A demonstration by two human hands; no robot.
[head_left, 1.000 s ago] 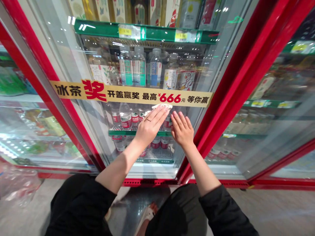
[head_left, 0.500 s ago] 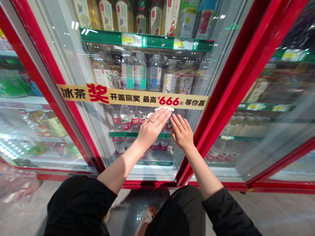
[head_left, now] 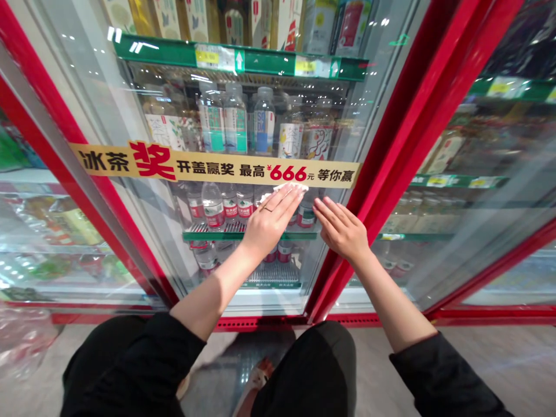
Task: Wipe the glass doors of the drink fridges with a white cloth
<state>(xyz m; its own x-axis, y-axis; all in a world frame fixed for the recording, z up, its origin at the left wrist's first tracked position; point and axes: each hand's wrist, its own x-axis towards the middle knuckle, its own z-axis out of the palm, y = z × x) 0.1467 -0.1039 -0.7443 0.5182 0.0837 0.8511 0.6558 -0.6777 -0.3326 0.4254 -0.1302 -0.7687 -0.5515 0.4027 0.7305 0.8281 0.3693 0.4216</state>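
My left hand (head_left: 270, 220), with a ring on one finger, presses a folded white tissue or cloth (head_left: 290, 186) flat against the glass door (head_left: 334, 202) of a drinks fridge. The wipe peeks out around the fingertips, just under a yellow banner strip (head_left: 226, 167); its rest is hidden under the palm. To the right, my right hand (head_left: 343, 227) is held with fingers stretched out and nothing in it, close to the glass near the red door frame. Whether its fingertips touch the glass I cannot tell.
Behind the glass, bottles stand on shelves with green edges (head_left: 269, 62). Red frame posts (head_left: 403, 139) flank the door, with more fridge doors either side. Clear plastic-wrapped goods (head_left: 26, 339) sit on the floor at left. My bent knees (head_left: 310, 370) are close to the fridge base.
My right hand has moved right, away from the left hand and toward the red frame. The left hand stays under the banner with the wipe. The view has shifted slightly.
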